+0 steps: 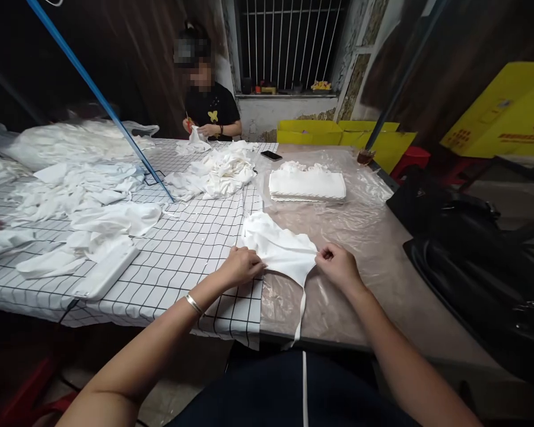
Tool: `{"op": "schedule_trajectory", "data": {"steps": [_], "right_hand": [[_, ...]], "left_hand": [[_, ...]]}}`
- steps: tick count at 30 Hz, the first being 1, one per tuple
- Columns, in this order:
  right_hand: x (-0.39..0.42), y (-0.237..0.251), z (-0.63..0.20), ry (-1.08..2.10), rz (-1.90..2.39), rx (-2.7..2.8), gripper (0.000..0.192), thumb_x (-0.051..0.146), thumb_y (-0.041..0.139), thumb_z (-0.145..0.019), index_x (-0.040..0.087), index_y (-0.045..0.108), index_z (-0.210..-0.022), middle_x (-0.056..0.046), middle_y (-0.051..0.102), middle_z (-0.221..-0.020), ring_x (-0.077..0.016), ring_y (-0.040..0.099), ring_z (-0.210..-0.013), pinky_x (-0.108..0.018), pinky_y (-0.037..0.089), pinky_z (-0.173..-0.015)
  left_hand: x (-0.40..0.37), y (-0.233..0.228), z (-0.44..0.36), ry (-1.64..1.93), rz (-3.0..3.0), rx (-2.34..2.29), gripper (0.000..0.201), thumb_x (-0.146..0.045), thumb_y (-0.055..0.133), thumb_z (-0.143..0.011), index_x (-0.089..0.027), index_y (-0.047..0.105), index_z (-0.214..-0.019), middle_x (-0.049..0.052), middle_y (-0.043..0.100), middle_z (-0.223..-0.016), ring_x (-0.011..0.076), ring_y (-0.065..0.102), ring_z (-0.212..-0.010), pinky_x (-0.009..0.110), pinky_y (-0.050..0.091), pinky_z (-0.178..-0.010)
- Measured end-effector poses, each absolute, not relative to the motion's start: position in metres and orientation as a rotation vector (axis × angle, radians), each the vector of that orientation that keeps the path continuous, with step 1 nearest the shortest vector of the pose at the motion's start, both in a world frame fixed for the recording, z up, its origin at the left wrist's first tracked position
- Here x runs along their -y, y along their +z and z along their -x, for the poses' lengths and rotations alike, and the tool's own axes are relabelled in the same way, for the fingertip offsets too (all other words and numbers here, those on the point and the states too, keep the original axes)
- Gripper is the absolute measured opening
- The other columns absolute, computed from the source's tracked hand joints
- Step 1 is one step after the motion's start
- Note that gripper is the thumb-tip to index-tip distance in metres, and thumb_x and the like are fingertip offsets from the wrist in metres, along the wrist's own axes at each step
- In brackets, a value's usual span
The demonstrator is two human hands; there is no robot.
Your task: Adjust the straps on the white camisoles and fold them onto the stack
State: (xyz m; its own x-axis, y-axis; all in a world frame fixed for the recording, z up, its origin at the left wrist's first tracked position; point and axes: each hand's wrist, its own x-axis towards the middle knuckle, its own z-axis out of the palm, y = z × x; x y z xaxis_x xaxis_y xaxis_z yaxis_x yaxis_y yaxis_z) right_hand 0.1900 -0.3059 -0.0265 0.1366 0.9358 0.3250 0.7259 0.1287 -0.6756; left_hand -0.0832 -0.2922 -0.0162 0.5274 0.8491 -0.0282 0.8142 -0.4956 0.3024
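Left hand grip: the left hand (240, 267) is closed in a pinch on the near left edge of a white cloth piece (278, 246); fingers are curled under, knuckles up
Right hand grip: the right hand (338, 265) is closed likewise, the cloth's right corner being nipped between thumb and fingers
Cloth piece: held taut between both hands, laid flat on the table at its near edge, straddling the seam where the checked cover meets the clear sheet; a narrow white strap (301, 314) is seen hanging from its lower corner, over the table edge
Wrist: a silver bangle (194, 304) is worn on the left forearm
Surface, left: a white tablecloth with black grid (182, 255) is spread over the left part of the table
Surface, right: a clear plastic sheet (365, 219) is laid over the brown tabletop
Beyond the hands: a neat stack of folded white pieces (307, 184) is set on the plastic, well apart from the held cloth
Far centre: a loose heap of white cloth (218, 172) is piled on the grid cover; a dark phone (271, 155) lies just beside it
Left side: more loose white pieces (93, 201) are scattered over the grid
Far end: a seated person in a black top (212, 110) is seen handling white cloth
Right of table: a black bag (476, 249) is placed close by; yellow cartons (502, 112) are stacked behind
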Motion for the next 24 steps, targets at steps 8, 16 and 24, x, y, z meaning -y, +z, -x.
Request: {"op": "schedule_trajectory", "data": {"steps": [8, 16, 24], "right_hand": [[0.345, -0.03, -0.232, 0.372, 1.829, 1.566, 0.013, 0.031, 0.054, -0.066, 0.022, 0.052, -0.058, -0.001, 0.055, -0.063, -0.0154, 0.048, -0.057, -0.028, 0.038, -0.059], [0.321, -0.04, -0.203, 0.309, 1.867, 1.788, 0.007, 0.025, 0.06, -0.069, 0.021, 0.056, -0.072, -0.005, 0.06, -0.078, -0.0199, 0.054, -0.073, -0.03, 0.041, -0.068], [0.356, -0.04, -0.241, 0.219, 1.789, 1.545, 0.007, 0.024, 0.055, -0.065, 0.022, 0.055, -0.072, -0.001, 0.056, -0.068, -0.0172, 0.051, -0.062, -0.028, 0.041, -0.063]], "left_hand": [[0.288, -0.002, 0.086, -0.058, -2.388, -1.813, 0.036, -0.037, 0.047, -0.089, -0.018, 0.066, -0.066, 0.01, 0.069, -0.074, 0.0247, 0.061, -0.077, 0.043, 0.036, -0.087], [0.263, -0.012, 0.066, 0.067, -2.322, -1.977, 0.023, -0.024, 0.048, -0.089, -0.014, 0.058, -0.107, 0.014, 0.065, -0.108, 0.0265, 0.061, -0.095, 0.033, 0.043, -0.073], [0.288, -0.016, 0.107, 0.432, -2.115, -2.155, 0.013, -0.024, 0.044, -0.086, -0.021, 0.055, -0.093, 0.005, 0.067, -0.084, 0.0214, 0.061, -0.073, 0.029, 0.038, -0.061]]}}
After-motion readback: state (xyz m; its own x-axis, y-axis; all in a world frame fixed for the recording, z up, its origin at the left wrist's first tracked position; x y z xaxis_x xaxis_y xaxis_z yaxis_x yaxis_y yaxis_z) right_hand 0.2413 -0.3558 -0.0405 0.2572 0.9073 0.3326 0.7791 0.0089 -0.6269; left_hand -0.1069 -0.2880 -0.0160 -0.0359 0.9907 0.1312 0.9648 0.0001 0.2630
